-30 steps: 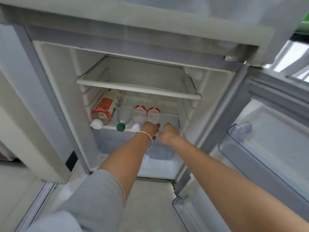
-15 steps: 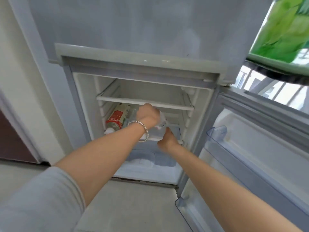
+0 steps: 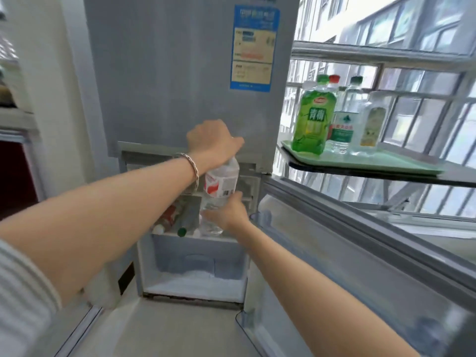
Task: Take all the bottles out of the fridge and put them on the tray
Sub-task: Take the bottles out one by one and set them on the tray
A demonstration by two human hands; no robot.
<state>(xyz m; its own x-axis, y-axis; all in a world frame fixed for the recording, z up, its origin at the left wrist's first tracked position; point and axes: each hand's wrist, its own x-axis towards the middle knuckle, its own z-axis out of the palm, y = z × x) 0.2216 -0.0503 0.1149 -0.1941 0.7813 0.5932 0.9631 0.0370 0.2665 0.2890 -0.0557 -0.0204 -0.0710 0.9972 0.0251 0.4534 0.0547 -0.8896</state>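
The left hand is gripping the top of a clear water bottle with closed fingers, holding it upright in front of the open fridge. The right hand is wrapping its fingers around the bottle's lower part. Behind it, more bottles are lying on the shelf. To the right, the green tray is carrying four standing bottles. Half a second ago the bottle was still inside the fridge; now it is out and higher.
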